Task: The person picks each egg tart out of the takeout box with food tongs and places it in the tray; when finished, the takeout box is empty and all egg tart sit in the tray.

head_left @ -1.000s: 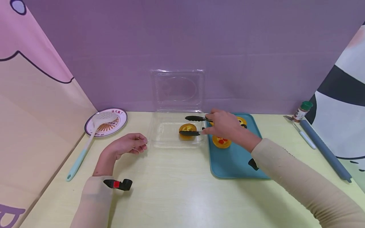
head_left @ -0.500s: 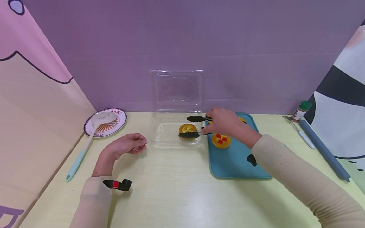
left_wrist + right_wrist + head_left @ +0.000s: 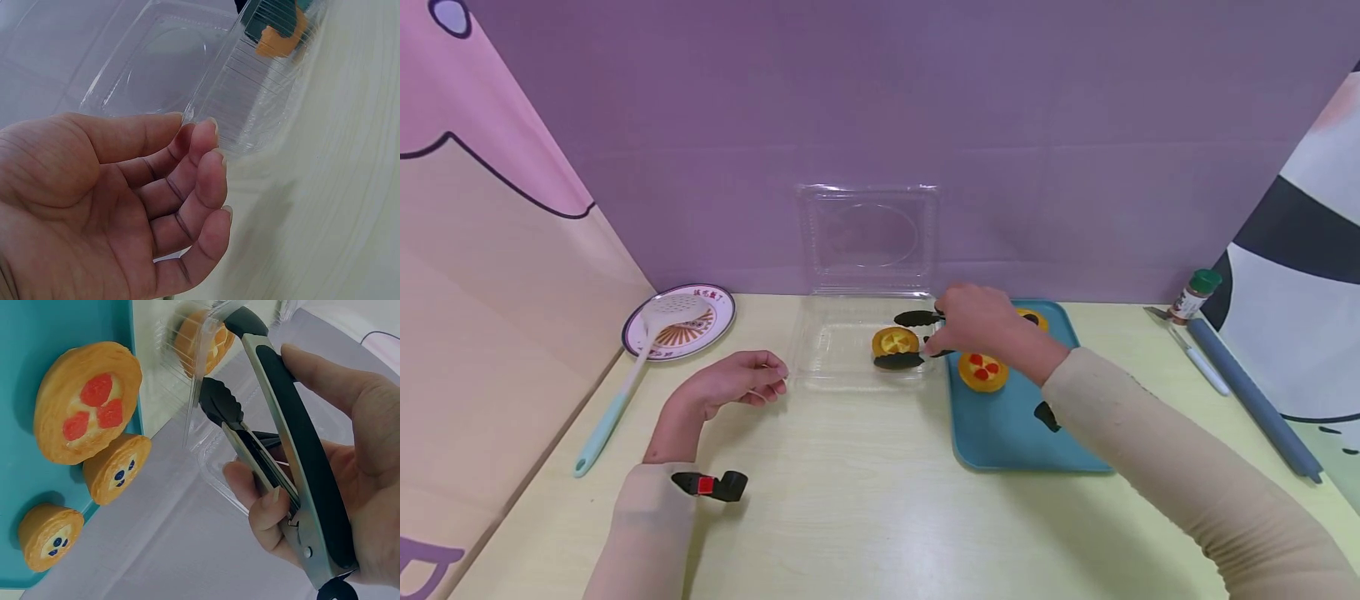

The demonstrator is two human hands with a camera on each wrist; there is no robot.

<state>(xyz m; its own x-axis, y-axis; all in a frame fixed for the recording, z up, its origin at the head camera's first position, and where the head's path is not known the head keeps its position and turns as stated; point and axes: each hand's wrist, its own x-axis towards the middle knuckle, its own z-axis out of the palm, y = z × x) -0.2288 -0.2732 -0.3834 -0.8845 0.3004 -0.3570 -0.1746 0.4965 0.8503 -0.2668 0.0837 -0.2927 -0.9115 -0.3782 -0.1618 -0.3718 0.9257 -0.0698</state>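
My right hand [image 3: 973, 319] grips a pair of metal tongs [image 3: 300, 450] with black tips and grips. The tongs' jaws stand apart near a yellow-topped egg tart [image 3: 896, 340] at the right side of a clear plastic clamshell box [image 3: 835, 354]. One black tip overlaps the tart's front edge in the head view; the other is behind it. Whether either tip touches the tart, I cannot tell. At the box's front left corner my left hand [image 3: 745, 382] pinches the rim between thumb and forefinger. The box's lid [image 3: 868, 237] stands upright against the purple backdrop.
On the right, a blue tray [image 3: 1007, 437] bears a red-topped tart [image 3: 87, 406] and two blue-dotted tarts [image 3: 117, 469]. At left lies a plate [image 3: 718, 304] with a slotted skimmer [image 3: 625, 392]. A green-capped jar [image 3: 1195, 296], knife [image 3: 1206, 367] and grey-blue roll [image 3: 1255, 396] sit far right.
The right hand and tongs have shifted slightly; the front tip has slid from across the tart to its near edge. The tart stays in place. The left hand has not visibly moved.
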